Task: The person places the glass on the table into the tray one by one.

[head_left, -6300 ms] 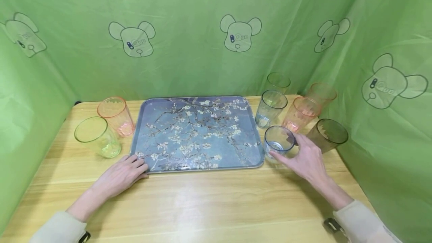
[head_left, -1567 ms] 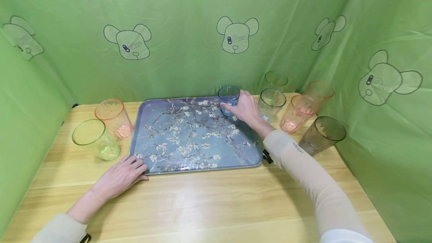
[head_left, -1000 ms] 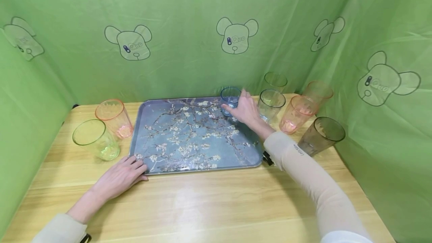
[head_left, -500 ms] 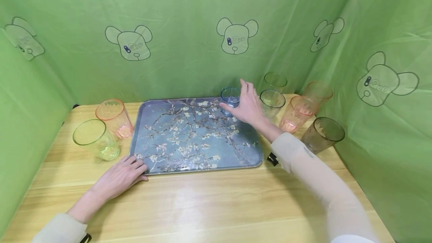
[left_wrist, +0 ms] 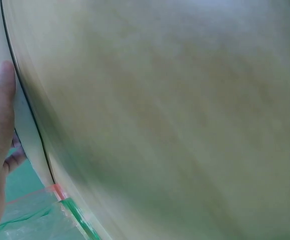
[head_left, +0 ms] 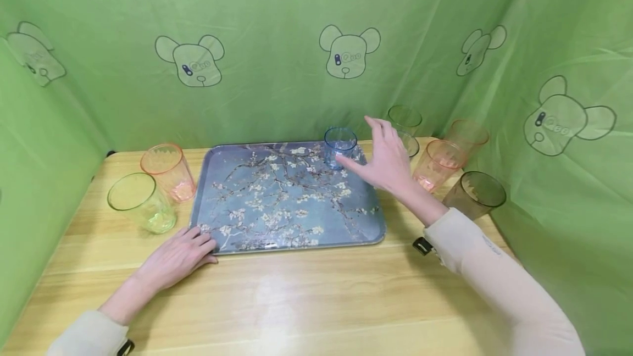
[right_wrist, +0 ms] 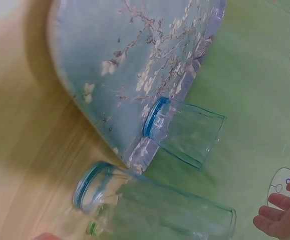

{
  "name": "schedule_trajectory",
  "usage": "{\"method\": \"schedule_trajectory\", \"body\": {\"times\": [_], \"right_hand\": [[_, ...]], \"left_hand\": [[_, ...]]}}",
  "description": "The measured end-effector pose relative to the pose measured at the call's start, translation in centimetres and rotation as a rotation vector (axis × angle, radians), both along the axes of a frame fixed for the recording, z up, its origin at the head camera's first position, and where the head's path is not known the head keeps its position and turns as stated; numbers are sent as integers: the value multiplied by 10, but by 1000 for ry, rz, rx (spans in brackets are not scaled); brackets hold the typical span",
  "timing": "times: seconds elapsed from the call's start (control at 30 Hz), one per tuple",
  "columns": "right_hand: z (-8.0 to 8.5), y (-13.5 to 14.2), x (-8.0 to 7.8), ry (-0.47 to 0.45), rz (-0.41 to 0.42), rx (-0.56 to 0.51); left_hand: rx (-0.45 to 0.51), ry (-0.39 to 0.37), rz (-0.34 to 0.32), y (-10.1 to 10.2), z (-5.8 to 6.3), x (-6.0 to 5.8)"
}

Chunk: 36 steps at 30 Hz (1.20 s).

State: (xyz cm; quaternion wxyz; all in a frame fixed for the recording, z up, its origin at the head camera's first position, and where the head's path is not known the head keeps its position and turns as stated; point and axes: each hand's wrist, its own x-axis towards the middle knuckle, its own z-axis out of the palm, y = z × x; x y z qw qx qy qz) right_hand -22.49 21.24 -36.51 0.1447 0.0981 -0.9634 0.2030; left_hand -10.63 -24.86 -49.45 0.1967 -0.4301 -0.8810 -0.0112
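Note:
A blue-rimmed clear glass (head_left: 340, 147) stands upright on the back right of the flower-patterned tray (head_left: 277, 196). My right hand (head_left: 388, 158) is just right of this glass, fingers spread and holding nothing; its thumb overlaps the glass in the head view. In the right wrist view the fingers (right_wrist: 282, 210) are well apart from the blue glass (right_wrist: 180, 130). At the tray's front left corner my left hand (head_left: 180, 254) grips the rim, its thumb (left_wrist: 5, 80) along the edge in the left wrist view.
Left of the tray stand a red-rimmed glass (head_left: 170, 172) and a green glass (head_left: 143, 202). On the right are a dark-rimmed glass (head_left: 410, 143) partly behind my hand, pink glasses (head_left: 440, 163), a grey-brown glass (head_left: 475, 196) and a green-rimmed glass (head_left: 405, 117). Green curtains (head_left: 267, 98) enclose the table.
The blue-rimmed glass was carried from the table right of the tray onto its back right and let go. My right hand has since opened and drawn back rightward. The left hand stays put.

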Motion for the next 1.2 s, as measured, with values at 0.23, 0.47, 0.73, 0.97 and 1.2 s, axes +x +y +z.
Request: {"method": "schedule_trajectory", "body": {"times": [0.23,0.47,0.73,0.97,1.2], "right_hand": [[9,16,25,69,45,-10],[20,37,46,146,28,-19],[26,70,67,210,-55,-52],[18,104,85,187,-153,-115],[-2,132,102,127,-269,-105]], "left_hand": [[15,9,-16,0,1,1],[3,4,-14,0,-1,-1],[10,4,-19,-1,-1,-2],[22,20,-28,0,-1,-2],[12,7,-10,-2,0,-1]]}}
